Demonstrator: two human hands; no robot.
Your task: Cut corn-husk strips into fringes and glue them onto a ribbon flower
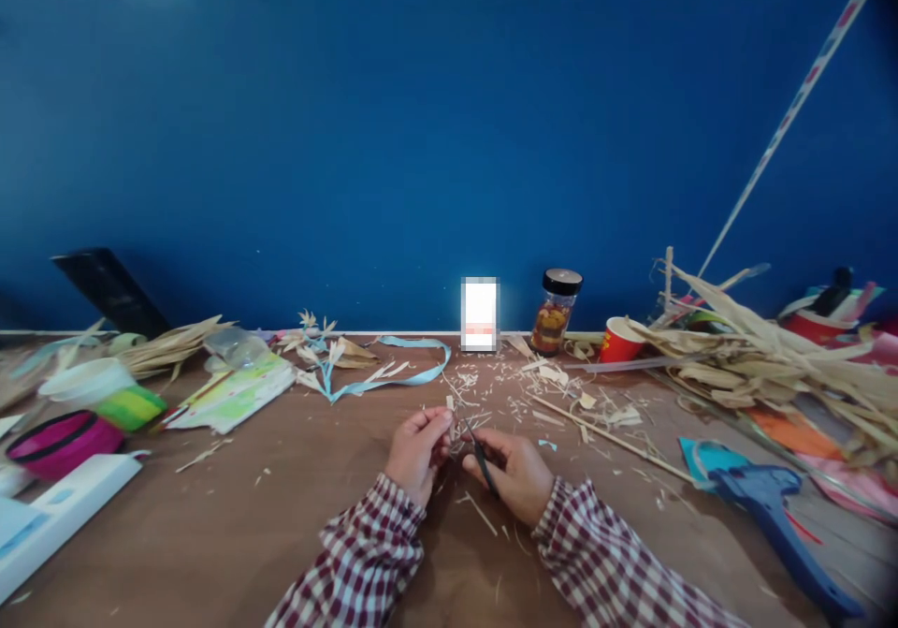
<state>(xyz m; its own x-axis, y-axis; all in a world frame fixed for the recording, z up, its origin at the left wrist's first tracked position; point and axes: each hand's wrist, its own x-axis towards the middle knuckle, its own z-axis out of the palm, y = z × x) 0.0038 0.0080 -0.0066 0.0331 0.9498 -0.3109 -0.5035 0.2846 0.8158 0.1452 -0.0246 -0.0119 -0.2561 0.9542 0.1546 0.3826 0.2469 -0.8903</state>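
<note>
While the left hand (419,452) is pinching a pale scrap (450,404) in nearly closed fingertips at mid-table, the right hand (519,474) is curling firmly around dark scissors (484,467), their tips lying near the scrap; the blade gap cannot be told. Trimming appears to be in hand, and any further cut is calling for fingers clear of the blades. Shavings (554,376) are littering the brown table (210,534); husks (744,328) are lying far right, a glue gun (786,536) is resting near right, and a blue partition (421,141) is closing off the far side.

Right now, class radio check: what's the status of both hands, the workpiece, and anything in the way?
Left hand pinching small pale piece. Right hand gripping dark tool, likely scissors. Pale scraps littered beyond.
</note>
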